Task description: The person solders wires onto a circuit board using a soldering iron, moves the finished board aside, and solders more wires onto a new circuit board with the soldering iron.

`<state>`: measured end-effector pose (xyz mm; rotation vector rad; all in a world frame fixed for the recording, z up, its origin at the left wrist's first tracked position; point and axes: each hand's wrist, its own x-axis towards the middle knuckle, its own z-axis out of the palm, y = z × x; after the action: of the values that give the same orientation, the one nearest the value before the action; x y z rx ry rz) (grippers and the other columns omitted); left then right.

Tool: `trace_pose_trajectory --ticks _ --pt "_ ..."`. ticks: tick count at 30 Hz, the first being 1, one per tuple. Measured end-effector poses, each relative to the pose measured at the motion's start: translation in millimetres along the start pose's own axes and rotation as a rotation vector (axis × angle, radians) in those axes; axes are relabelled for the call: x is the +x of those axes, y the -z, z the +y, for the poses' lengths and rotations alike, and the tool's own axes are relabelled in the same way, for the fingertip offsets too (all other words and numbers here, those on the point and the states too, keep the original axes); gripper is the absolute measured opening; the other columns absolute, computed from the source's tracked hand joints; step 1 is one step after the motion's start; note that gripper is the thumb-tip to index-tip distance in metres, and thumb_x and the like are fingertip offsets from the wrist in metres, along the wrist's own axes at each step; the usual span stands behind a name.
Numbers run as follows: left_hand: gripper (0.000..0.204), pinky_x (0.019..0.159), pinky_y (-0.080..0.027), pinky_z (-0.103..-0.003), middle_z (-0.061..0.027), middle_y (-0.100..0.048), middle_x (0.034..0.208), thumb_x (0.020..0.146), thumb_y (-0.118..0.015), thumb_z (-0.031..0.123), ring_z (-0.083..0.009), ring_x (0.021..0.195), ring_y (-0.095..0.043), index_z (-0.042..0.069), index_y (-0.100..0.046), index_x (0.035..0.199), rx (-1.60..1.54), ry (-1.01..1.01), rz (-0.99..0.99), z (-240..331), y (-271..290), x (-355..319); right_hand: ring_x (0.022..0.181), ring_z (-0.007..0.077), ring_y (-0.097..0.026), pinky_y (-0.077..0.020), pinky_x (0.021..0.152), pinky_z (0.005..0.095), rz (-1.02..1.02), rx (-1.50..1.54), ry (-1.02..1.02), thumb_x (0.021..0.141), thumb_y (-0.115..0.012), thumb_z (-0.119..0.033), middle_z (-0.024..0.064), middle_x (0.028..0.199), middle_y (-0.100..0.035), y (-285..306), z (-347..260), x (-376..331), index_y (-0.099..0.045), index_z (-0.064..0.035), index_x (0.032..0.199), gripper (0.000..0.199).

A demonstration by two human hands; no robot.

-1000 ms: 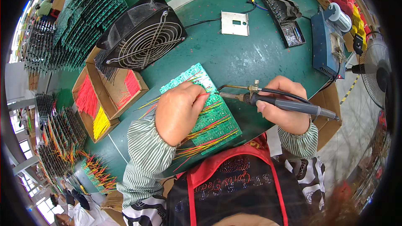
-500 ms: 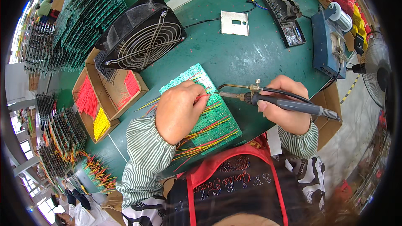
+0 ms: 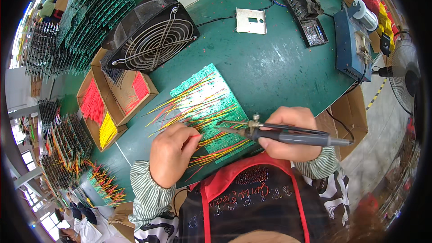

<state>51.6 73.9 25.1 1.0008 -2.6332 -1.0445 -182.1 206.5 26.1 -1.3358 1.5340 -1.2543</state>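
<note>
A green circuit board [image 3: 208,73] lies tilted on the bench, with rows of red, yellow and dark wires [image 3: 180,97] trailing off its left side. Over its lower left edge my left hand [image 3: 168,155] is closed in a pinch; a bit of red wire [image 3: 196,136] shows at the fingertips. My right hand [image 3: 294,117] grips the grey handle of a soldering iron [image 3: 310,139], which carries a thin solder-feed tube [image 3: 234,122] along its top. The iron's tip hangs above the lower part of the board, near the wires; whether it touches cannot be seen.
A black fan [image 3: 155,36] stands behind cardboard boxes of red and yellow wires [image 3: 92,103] at left. Beyond the board lie a metal plate [image 3: 251,21] and a black tray [image 3: 314,32]. A blue soldering station [image 3: 348,47] with a solder spool [image 3: 365,15] sits right. Circuit boards [image 3: 94,18] stand far left.
My left hand has drawn back toward me and left, off the board's middle, uncovering wires there. The soldering iron has moved left and nearer to me, over the lower part of the board.
</note>
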Motion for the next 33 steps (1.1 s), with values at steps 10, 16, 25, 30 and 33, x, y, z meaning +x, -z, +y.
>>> trace_pose_trajectory --ticks 10,16,25,30,33 --pt "0.008 0.052 -0.045 -0.026 -0.0085 -0.059 0.072 0.079 -0.070 0.003 -0.0152 0.058 -0.057 -0.002 -0.064 0.081 -0.054 0.040 0.023 -16.4 -10.0 -6.6 0.048 0.0154 -0.059 -0.0449 0.047 0.0283 -0.031 -0.033 0.000 0.072 -0.072 -0.009 0.0055 0.057 -0.059 -25.1 6.1 3.1 -0.057 -0.0036 0.076 0.016" --pt "0.008 0.054 -0.045 -0.034 -0.0095 -0.057 0.071 0.078 -0.069 0.006 -0.0239 0.059 -0.058 0.002 -0.062 0.079 -0.064 0.071 0.028 -14.5 -8.8 -7.2 0.048 0.0129 -0.058 -0.0447 0.046 0.0278 -0.046 0.005 -0.042 0.072 -0.071 -0.009 0.0054 0.057 -0.059 -28.9 10.2 6.2 -0.057 -0.0033 0.077 0.016" --pt "0.007 0.056 -0.046 -0.034 -0.0095 -0.058 0.072 0.078 -0.068 0.006 -0.0245 0.061 -0.059 0.001 -0.063 0.080 -0.033 0.093 -0.018 -12.4 -5.8 -4.2 0.047 0.0114 -0.057 -0.0431 0.045 0.0262 0.001 -0.044 0.066 0.070 -0.073 -0.008 0.0043 0.056 -0.058 -18.1 5.5 8.3 -0.058 -0.0031 0.075 0.016" --pt "0.011 0.058 -0.049 -0.030 -0.0112 -0.063 0.080 0.078 -0.068 -0.001 -0.0213 0.066 -0.062 0.000 -0.067 0.088 0.129 -0.064 0.110 -6.1 12.8 -8.1 0.047 0.0108 -0.056 -0.0427 0.045 0.0255 0.003 -0.016 0.031 0.070 -0.073 -0.008 0.0034 0.056 -0.058 -12.1 8.1 -0.7 -0.059 -0.0029 0.075 0.016" --pt "0.014 0.061 -0.050 -0.032 -0.0124 -0.063 0.082 0.077 -0.069 -0.001 -0.0256 0.069 -0.062 0.000 -0.067 0.091 0.175 -0.135 0.114 6.4 11.9 -6.5 0.048 0.0106 -0.056 -0.0428 0.046 0.0254 0.022 -0.004 0.002 0.070 -0.072 -0.009 0.0032 0.056 -0.058 -9.5 8.1 -5.6 -0.059 -0.0029 0.075 0.016"
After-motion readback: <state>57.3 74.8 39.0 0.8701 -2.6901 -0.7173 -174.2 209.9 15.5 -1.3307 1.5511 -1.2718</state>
